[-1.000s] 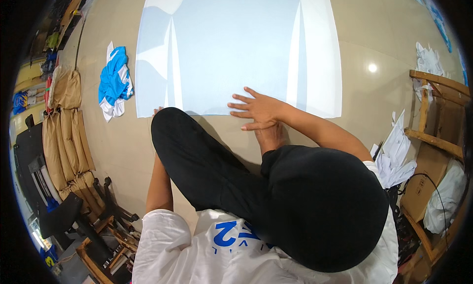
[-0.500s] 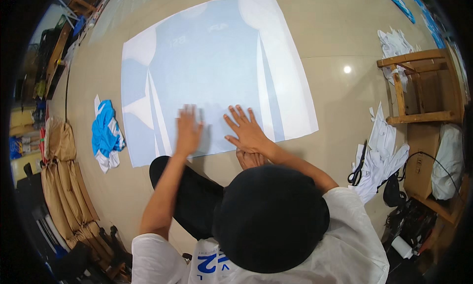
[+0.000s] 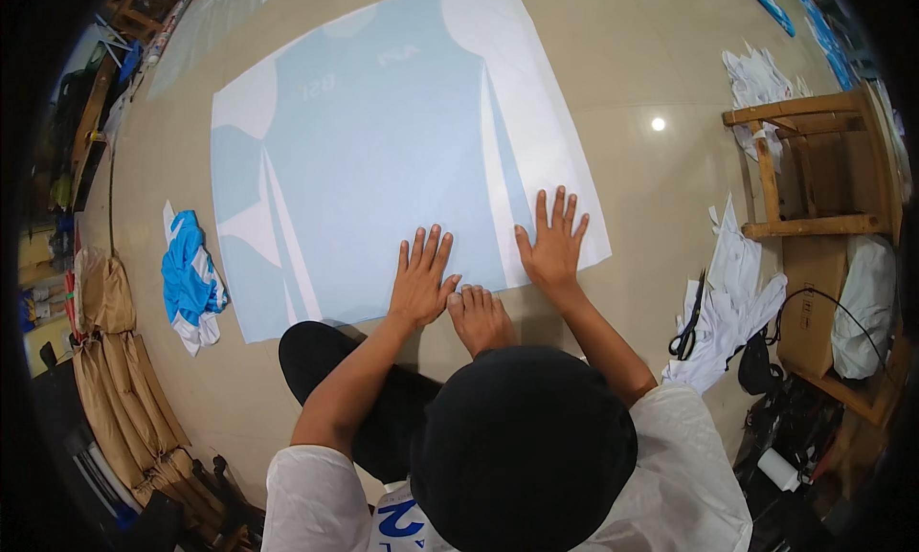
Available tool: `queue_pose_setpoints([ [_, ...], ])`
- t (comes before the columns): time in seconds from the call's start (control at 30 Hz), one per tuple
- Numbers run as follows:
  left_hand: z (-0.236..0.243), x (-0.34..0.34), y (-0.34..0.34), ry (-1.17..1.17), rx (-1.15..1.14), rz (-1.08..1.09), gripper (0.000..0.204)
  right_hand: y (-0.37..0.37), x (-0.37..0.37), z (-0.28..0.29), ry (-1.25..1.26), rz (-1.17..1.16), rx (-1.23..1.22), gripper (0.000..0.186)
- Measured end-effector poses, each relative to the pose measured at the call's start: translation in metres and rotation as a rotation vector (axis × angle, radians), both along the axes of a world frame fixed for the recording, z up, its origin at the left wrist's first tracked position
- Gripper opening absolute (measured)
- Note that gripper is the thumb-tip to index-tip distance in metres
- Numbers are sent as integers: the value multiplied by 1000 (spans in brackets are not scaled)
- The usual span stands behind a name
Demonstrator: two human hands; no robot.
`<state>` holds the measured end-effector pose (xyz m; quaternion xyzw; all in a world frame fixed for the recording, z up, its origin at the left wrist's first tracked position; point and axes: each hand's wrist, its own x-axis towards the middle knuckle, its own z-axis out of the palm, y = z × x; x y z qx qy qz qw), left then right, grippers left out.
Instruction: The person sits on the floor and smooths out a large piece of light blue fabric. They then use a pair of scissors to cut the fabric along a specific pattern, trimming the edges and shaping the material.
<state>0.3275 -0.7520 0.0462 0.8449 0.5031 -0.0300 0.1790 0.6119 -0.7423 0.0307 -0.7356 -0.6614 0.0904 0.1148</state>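
A large sheet [image 3: 373, 140] printed with pale-blue garment shapes on white lies on the floor. My left hand [image 3: 422, 276] rests open, palm down, on its lower middle edge. My right hand [image 3: 550, 246] lies flat farther right, fingers spread over the lower-right part of the sheet. Between them my bare foot [image 3: 479, 317] touches the bottom edge, below my raised black-clad knee [image 3: 524, 442]. A crumpled blue-and-white fabric bundle [image 3: 187, 274] is left of the sheet.
On the right are white fabric scraps [image 3: 735, 274], black scissors [image 3: 685, 332], a wooden stool [image 3: 804, 225] and a cardboard box [image 3: 809, 308]. Brown padded bags [image 3: 110, 399] line the left. More blue fabric [image 3: 818, 35] lies at the upper right.
My left hand, mostly hidden earlier, came up onto the sheet and now rests flat. My right hand has shifted rightward from the middle. The view has moved, showing more floor around.
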Motion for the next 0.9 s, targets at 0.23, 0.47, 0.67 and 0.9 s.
queue_pose_setpoints([
  [0.23,2,-3,29,-90,49,199,75,41,-4,10,33,-52,-35,81],
  [0.47,-6,4,141,-145,138,271,74,206,-50,2,84,267,166,77],
  [0.67,-24,8,265,-180,260,277,73,348,-59,-24,-106,285,207,80],
  [0.9,-41,-25,395,-116,385,311,73,469,-50,-34,-176,276,142,87],
])
